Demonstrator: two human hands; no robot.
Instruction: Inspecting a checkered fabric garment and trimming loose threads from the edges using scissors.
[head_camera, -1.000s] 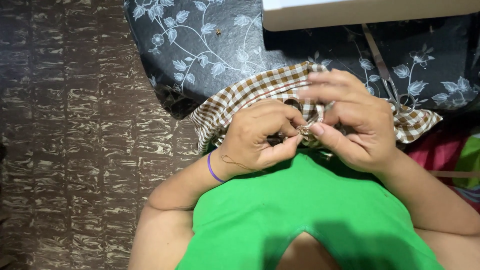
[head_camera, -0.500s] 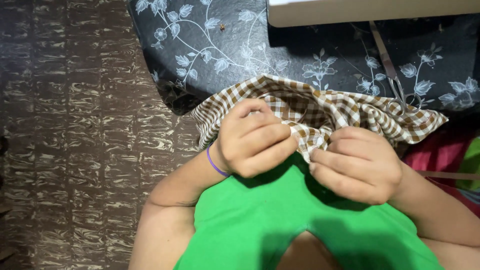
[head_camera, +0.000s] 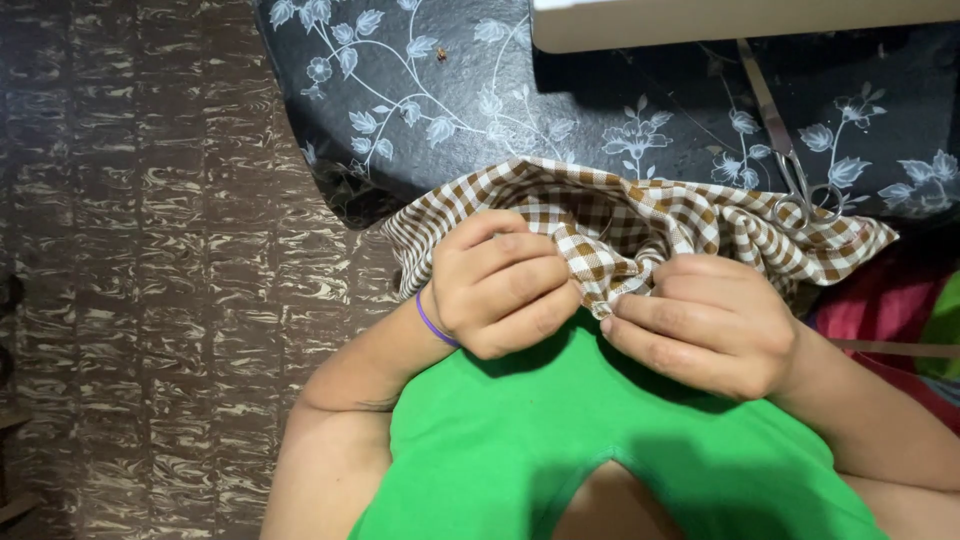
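— Left hand (head_camera: 500, 285)?
— Curled into a loose fist, fingers folded over the near edge of the cloth (head_camera: 640, 215), gripping it. Purple band (head_camera: 432, 322) round the wrist.

— Right hand (head_camera: 705, 325)?
— Also closed, fingertips (head_camera: 625, 315) pinching a bunched fold of the same cloth just beside the left knuckles. Nearly touching, the two hands, with the fold between them.

— And the cloth?
— Brown-and-white checked, crumpled, held up close to the chest over the green shirt (head_camera: 560, 450). Far edge draped onto the black table (head_camera: 450, 110) with its white flower print.

— Anything else on that table?
— Scissors (head_camera: 785, 150), lying with the blades pointing away, handles touching the cloth's far right edge. Beyond them, a white block (head_camera: 740, 20) along the top edge; cannot tell what kind.

— Around the table?
— Brown patterned floor (head_camera: 150, 250) to the left. Red and green fabric (head_camera: 900, 310) to the right, behind the right forearm, partly hidden.
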